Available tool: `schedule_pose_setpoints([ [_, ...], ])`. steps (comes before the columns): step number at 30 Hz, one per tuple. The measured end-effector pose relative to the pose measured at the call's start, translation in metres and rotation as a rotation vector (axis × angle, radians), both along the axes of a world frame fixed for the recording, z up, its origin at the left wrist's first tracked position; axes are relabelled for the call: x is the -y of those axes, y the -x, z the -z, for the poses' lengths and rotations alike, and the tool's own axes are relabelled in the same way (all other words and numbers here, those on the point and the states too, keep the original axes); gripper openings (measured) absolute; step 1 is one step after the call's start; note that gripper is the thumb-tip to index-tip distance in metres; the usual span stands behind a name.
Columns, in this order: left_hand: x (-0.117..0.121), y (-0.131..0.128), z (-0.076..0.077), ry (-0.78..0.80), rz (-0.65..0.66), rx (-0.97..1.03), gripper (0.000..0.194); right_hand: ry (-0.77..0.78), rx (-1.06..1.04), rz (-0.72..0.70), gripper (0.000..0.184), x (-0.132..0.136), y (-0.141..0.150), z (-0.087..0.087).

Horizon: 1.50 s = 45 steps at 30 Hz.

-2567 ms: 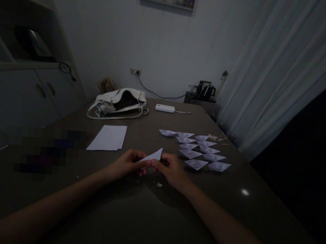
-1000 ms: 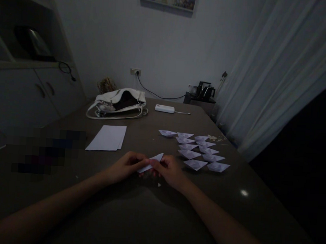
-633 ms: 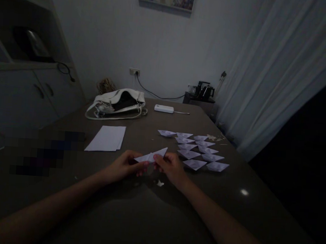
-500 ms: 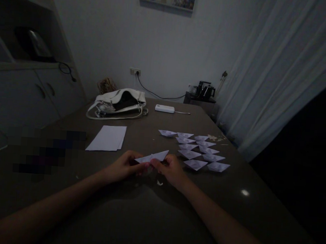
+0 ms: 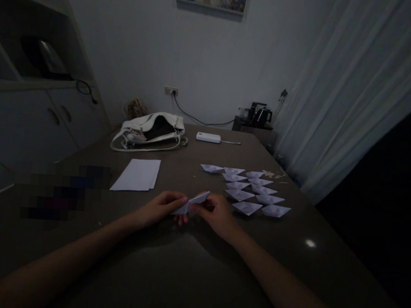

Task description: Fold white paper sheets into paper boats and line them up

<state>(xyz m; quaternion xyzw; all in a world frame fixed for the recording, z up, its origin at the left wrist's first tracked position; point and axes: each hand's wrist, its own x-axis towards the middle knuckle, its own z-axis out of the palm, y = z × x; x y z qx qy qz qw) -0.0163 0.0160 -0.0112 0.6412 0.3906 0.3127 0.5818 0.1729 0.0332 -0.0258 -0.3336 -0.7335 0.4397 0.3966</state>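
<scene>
A white folded paper boat [image 5: 198, 198] is held between my two hands, above the near middle of the table. My left hand [image 5: 165, 206] grips its left end, the thumb lying on top and fingers curled beneath. At the other end, my right hand [image 5: 218, 213] pinches the paper, thumb in front and fingers behind. Several finished-looking paper boats [image 5: 246, 208] sit in two rough columns just right of my right hand. Beyond my left hand lies a small stack of white paper sheets [image 5: 136, 175].
A white handbag [image 5: 151, 129] lies open at the table's back left. A white power bank-like device [image 5: 208, 138] with a short cable is at the back. Black kettles [image 5: 261, 114] stand on a low cabinet beyond. A pixelated patch covers the left side.
The boat has tilted, its right end pointing up and away. My left thumb has moved up onto the paper, and my left fingertips now show below it.
</scene>
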Motion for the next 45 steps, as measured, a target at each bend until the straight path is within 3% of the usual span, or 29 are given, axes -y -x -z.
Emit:
schedule_pose_setpoints([
  [9, -0.0010, -0.0036, -0.0019, -0.047, -0.033, 0.008, 0.035, 0.152, -0.198, 0.060, 0.030, -0.0041, 0.0022, 0.0003],
  [21, 0.0001, -0.0067, -0.0002, -0.065, -0.094, 0.019, 0.029, 0.242, -0.155, 0.034, 0.037, -0.0085, -0.0002, 0.0040],
  [45, -0.0018, -0.0045, 0.0010, -0.037, -0.106, 0.016, 0.033, 0.217, -0.097, 0.071, 0.034, -0.0052, 0.0007, -0.0019],
])
